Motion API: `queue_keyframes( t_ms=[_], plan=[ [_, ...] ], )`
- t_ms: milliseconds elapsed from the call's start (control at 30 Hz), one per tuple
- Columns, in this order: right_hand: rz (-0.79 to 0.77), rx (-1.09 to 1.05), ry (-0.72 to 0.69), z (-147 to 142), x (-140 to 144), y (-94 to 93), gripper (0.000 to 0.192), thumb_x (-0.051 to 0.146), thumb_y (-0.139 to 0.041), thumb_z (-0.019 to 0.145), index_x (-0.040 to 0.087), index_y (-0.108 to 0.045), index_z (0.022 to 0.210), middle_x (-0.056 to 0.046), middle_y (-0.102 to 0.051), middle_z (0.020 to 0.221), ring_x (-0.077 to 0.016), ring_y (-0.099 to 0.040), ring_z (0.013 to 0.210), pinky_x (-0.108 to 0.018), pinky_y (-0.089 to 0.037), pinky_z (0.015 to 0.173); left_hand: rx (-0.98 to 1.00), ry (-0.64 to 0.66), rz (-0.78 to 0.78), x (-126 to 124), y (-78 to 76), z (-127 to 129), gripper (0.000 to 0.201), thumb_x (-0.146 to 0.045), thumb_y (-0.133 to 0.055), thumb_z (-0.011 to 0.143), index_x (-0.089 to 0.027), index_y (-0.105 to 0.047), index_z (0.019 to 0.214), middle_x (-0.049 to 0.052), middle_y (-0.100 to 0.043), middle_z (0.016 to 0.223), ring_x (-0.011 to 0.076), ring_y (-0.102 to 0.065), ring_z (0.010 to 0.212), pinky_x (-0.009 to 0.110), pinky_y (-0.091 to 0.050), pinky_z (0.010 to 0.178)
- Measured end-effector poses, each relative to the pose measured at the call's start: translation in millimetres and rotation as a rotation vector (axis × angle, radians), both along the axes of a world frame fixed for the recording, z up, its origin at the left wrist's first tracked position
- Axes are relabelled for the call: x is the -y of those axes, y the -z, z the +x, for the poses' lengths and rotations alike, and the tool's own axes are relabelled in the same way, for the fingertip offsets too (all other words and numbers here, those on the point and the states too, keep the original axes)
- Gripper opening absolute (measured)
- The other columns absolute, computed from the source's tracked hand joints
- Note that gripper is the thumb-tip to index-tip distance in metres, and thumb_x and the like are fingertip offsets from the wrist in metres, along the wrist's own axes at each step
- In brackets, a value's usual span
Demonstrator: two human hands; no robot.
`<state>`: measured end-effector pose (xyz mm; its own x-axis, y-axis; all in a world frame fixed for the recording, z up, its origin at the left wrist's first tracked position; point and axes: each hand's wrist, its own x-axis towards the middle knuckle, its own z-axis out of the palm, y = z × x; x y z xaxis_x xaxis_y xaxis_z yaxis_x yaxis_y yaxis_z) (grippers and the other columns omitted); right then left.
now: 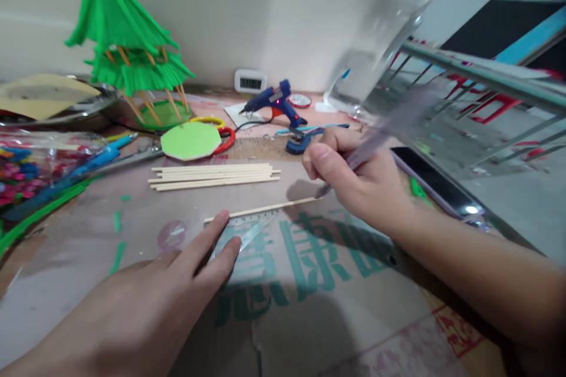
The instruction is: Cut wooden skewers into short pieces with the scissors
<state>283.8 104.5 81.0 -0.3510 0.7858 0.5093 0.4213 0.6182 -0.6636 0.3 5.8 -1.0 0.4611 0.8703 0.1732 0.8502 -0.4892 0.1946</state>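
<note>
On the cardboard sheet [145,306], a single thin wooden stick [265,209] lies along the edge of a clear set square [254,232]. My left hand [177,283] has its fingers stretched out, with fingertips pressing on the stick's left end and on the set square. A blurred, purplish pen [369,147] is pinched in my right hand [354,177]; its tip is at the stick's right end. Behind the stick lies a bundle of several similar sticks [214,175].
Along the wall stand a green-roofed model pavilion [128,47], a digital clock [250,80] and a blue glue gun [278,100]. A light green octagon [190,140] covers part of some scissors [224,140]. At right lies a phone [435,179]; bagged craft pieces [26,171] are at left.
</note>
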Motion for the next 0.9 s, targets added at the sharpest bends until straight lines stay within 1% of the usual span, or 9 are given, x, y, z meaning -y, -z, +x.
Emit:
queue_keyframes(
  t_ms=[100, 167, 233, 367, 467, 633, 733, 833, 900],
  plan=[
    [0.108, 0.071, 0.050, 10.5, -7.1, -23.8, 0.033, 0.045, -0.052, 0.101, 0.022, -0.050, 0.077, 0.004, -0.050, 0.064, -0.0121, -0.048, 0.059, -0.026, -0.037, 0.058, -0.074, 0.139, 0.055, -19.6, -16.5, 1.6, 0.066, -0.011, -0.039, 0.082, -0.042, -0.057, 0.137, -0.001, -0.054, 0.151, 0.0299, -0.076, 0.095, 0.040, -0.064, 0.066],
    [0.133, 0.163, 0.064, 22.2, -17.1, -36.5, 0.027, 0.046, -0.050, 0.101, 0.021, -0.059, 0.096, 0.003, -0.056, 0.069, -0.0139, -0.054, 0.065, -0.026, -0.040, 0.062, -0.041, 0.108, 0.058, -32.4, -26.3, 4.3, 0.053, -0.016, -0.034, 0.091, -0.035, -0.064, 0.130, 0.002, -0.065, 0.139, 0.0284, -0.073, 0.105, 0.040, -0.064, 0.077],
    [0.142, 0.344, 0.116, 37.5, -31.0, -44.7, 0.030, 0.040, -0.043, 0.103, 0.019, -0.064, 0.109, -0.001, -0.065, 0.077, -0.0175, -0.061, 0.075, -0.028, -0.043, 0.069, -0.010, 0.039, 0.039, -42.5, -32.3, 8.2, 0.045, -0.026, -0.031, 0.098, -0.029, -0.068, 0.124, 0.006, -0.068, 0.132, 0.0288, -0.072, 0.107, 0.042, -0.062, 0.083],
    [-0.009, 0.591, 0.178, 65.6, -55.8, -44.5, 0.032, 0.023, -0.050, 0.094, 0.017, -0.070, 0.118, -0.011, -0.074, 0.110, -0.0261, -0.066, 0.098, -0.035, -0.047, 0.086, -0.027, -0.040, -0.055, -51.7, -34.7, 14.6, 0.042, -0.038, -0.032, 0.103, -0.025, -0.071, 0.111, 0.007, -0.067, 0.124, 0.0271, -0.071, 0.100, 0.043, -0.058, 0.086],
    [-0.041, 0.593, 0.107, 64.4, -59.2, -35.0, 0.029, 0.025, -0.055, 0.091, 0.019, -0.075, 0.112, -0.011, -0.077, 0.110, -0.0274, -0.067, 0.094, -0.036, -0.048, 0.086, -0.009, -0.021, -0.061, -51.1, -35.5, 16.1, 0.039, -0.035, -0.033, 0.105, -0.023, -0.070, 0.105, 0.006, -0.067, 0.114, 0.0242, -0.069, 0.098, 0.040, -0.054, 0.086],
    [-0.060, 0.482, -0.107, 6.6, -53.0, -20.0, 0.022, 0.027, -0.059, 0.090, 0.021, -0.075, 0.103, -0.010, -0.075, 0.107, -0.0249, -0.064, 0.096, -0.034, -0.044, 0.088, 0.012, -0.028, -0.009, -48.3, -39.4, 18.6, 0.032, -0.029, -0.038, 0.104, -0.020, -0.068, 0.101, 0.006, -0.067, 0.106, 0.0232, -0.068, 0.093, 0.037, -0.052, 0.082],
    [-0.094, 0.342, -0.166, -45.2, -55.0, -19.0, 0.027, 0.042, -0.056, 0.094, 0.019, -0.067, 0.085, -0.006, -0.067, 0.083, -0.0209, -0.058, 0.081, -0.033, -0.044, 0.080, 0.011, -0.036, 0.011, -47.8, -40.4, 20.0, 0.029, -0.027, -0.041, 0.103, -0.020, -0.069, 0.102, 0.006, -0.067, 0.106, 0.0235, -0.068, 0.092, 0.037, -0.052, 0.080],
    [-0.171, 0.186, -0.245, -94.9, -53.8, -28.6, 0.058, 0.066, -0.025, 0.099, 0.023, -0.046, 0.066, 0.002, -0.043, 0.061, -0.0157, -0.043, 0.060, -0.029, -0.041, 0.063, 0.014, -0.035, 0.025, -48.6, -39.6, 19.5, 0.029, -0.028, -0.041, 0.103, -0.020, -0.069, 0.103, 0.007, -0.067, 0.108, 0.0235, -0.068, 0.092, 0.037, -0.053, 0.082],
    [-0.290, 0.032, -0.350, -120.0, -48.1, -38.9, 0.066, 0.074, -0.006, 0.095, 0.024, -0.032, 0.062, 0.005, -0.029, 0.057, -0.0139, -0.032, 0.052, -0.027, -0.036, 0.054, 0.022, -0.025, 0.030, -49.3, -38.7, 18.2, 0.030, -0.030, -0.040, 0.103, -0.020, -0.069, 0.102, 0.007, -0.067, 0.108, 0.0232, -0.068, 0.092, 0.036, -0.053, 0.082]
  ],
)
